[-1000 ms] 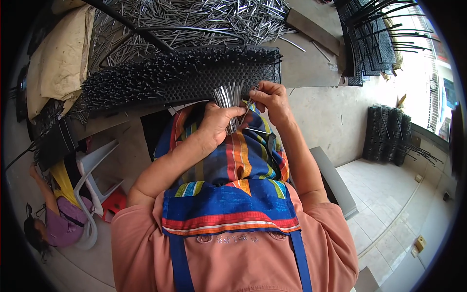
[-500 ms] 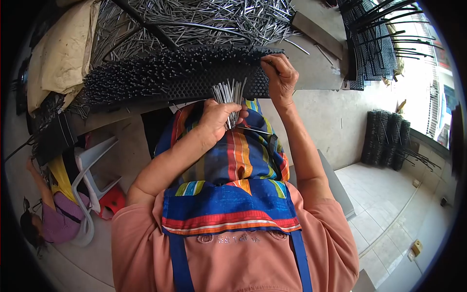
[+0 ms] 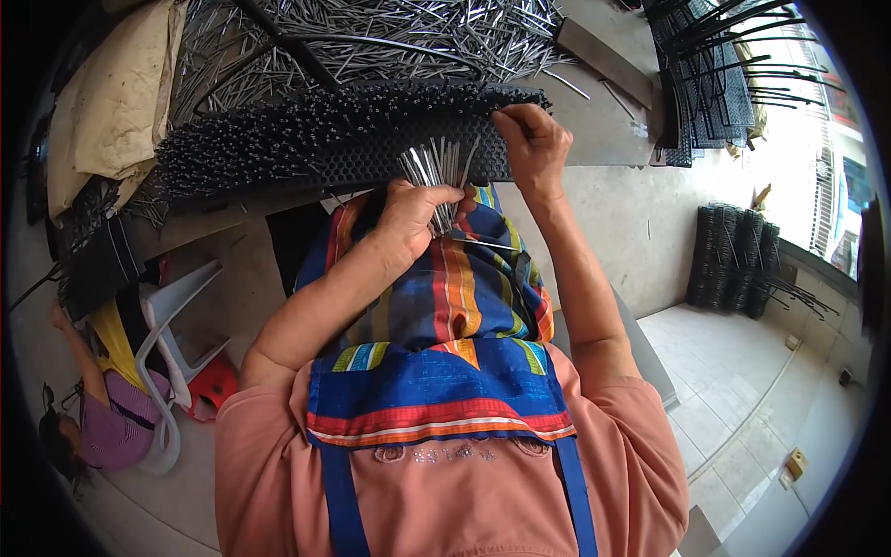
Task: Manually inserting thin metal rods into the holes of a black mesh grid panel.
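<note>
My left hand (image 3: 406,215) is wrapped round a bundle of thin silvery metal rods (image 3: 422,165). Their upper ends fan out above my thumb, just in front of a long black perforated panel (image 3: 371,163). Many short dark rods (image 3: 269,139) stand packed in the panel's holes, while a strip of bare holes shows along its near side. At the panel's right end, my right hand (image 3: 540,148) has thumb and fingers pinched together close to the standing rods. Whatever lies between those fingertips is hidden.
Loose metal rods (image 3: 390,42) lie heaped behind the panel, with a flat bar (image 3: 603,65) to their right. A brown paper sack (image 3: 121,102) is at left. A thin pointed metal piece (image 3: 487,243) rests on my lap. Another person (image 3: 116,408) is at far left, near a grey chair (image 3: 176,306).
My right hand has shifted slightly left along the panel's end, still pinched. The rod bundle in my left hand has risen a little and spread more.
</note>
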The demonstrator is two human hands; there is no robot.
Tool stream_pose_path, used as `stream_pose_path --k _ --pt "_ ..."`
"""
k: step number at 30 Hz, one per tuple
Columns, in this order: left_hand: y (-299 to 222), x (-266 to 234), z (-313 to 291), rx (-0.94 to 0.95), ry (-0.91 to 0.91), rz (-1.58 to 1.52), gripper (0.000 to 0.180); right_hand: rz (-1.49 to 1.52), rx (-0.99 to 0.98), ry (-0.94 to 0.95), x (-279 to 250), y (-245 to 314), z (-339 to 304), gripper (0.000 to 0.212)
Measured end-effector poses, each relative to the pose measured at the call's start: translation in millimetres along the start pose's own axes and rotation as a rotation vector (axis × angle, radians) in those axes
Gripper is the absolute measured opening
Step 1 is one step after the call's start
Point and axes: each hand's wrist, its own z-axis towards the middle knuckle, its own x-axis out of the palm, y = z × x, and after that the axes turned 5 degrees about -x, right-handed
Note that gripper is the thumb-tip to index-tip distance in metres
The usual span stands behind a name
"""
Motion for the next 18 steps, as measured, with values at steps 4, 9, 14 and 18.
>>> stream_pose_path --k 4,9,14,18 --pt "-4 6 -9 0.06 0.048 0.065 0.024 0.411 0.657 0.47 -19 21 -11 0.008" --pt "3 10 -11 0.068 0.045 0.096 0.021 0.753 0.776 0.427 -20 11 -29 0.007" --pt "6 -8 -9 -0.073 -0.076 0.084 0.014 0.748 0.639 -0.08 -26 2 -18 0.003" --pt "16 -18 -18 -0.061 -0.001 0.179 0.017 0.57 0.312 -0.293 -22 -9 -3 0.008"
